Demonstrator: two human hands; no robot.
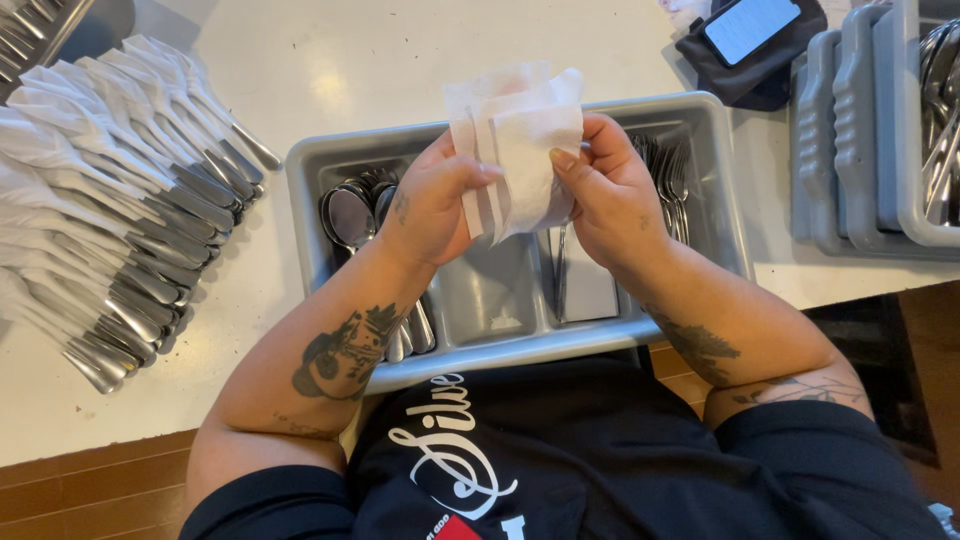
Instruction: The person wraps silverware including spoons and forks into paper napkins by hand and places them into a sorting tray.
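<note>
We judge we are mid-wrap: our left hand [430,200] and right hand [605,195] both pinch the white napkin [520,140] closed above the grey tray [500,350], and tightening the roll around whatever cutlery sits hidden inside seems next.

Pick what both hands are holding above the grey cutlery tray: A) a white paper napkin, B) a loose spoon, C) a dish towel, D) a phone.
A: the left hand and right hand both pinch a folded white paper napkin over the grey cutlery tray.
</note>
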